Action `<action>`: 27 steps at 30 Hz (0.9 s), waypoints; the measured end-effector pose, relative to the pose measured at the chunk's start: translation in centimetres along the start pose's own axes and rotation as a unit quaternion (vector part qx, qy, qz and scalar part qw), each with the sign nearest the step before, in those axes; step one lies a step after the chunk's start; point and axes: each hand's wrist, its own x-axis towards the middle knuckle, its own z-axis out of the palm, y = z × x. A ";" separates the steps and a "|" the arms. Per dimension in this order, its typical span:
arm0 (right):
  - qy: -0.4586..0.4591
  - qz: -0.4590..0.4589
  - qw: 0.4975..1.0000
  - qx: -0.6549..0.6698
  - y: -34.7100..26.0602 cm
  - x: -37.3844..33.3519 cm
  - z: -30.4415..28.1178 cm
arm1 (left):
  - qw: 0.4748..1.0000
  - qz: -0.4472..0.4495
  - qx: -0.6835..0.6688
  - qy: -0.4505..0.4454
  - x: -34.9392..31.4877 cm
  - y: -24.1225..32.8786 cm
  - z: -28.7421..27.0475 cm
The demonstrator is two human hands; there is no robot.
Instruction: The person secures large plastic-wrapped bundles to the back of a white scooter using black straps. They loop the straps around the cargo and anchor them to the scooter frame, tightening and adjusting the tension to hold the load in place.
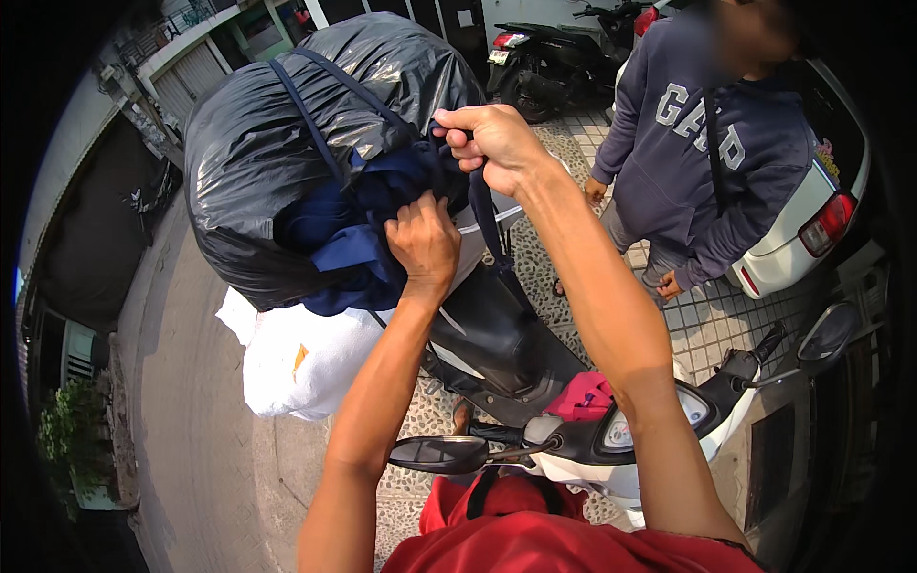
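Note:
A big black plastic bag (244, 143) bulges over the back of a motor scooter, bound by dark blue straps (311, 124). Dark blue cloth (351, 263) shows bunched at the bag's near side. My left hand (422, 244) is closed against that cloth, gripping dark strap or cloth; its fingertips are partly hidden. Slightly higher and to the right, my right hand (499, 145) pinches a dark blue strap between thumb and curled fingers. A loose strap end (489, 224) hangs below it, beside the black scooter seat (501, 334).
A white sack (306, 358) hangs low at the scooter's left side. Mirrors (439, 455) and a pink item (583, 396) are near the handlebars. A person in a dark hoodie (702, 162) stands right, before a white car (821, 210). Behind is a black motorbike (549, 72).

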 end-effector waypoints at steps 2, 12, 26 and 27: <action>0.013 0.008 0.998 0.064 0.5 0.7 -0.4 | 0.998 -0.022 -0.060 0.020 -0.2 -0.4 0.0; -0.038 -0.070 0.993 0.085 -2.3 -0.8 -1.7 | 0.991 0.130 -0.002 0.041 -0.8 -1.3 0.4; -0.110 -0.282 0.951 -0.068 -4.5 1.9 2.7 | 0.988 0.145 -0.043 0.014 -1.3 -1.5 0.1; -0.120 -0.283 0.950 -0.052 -4.7 1.7 2.5 | 0.989 0.141 -0.043 0.026 -1.2 -1.3 0.2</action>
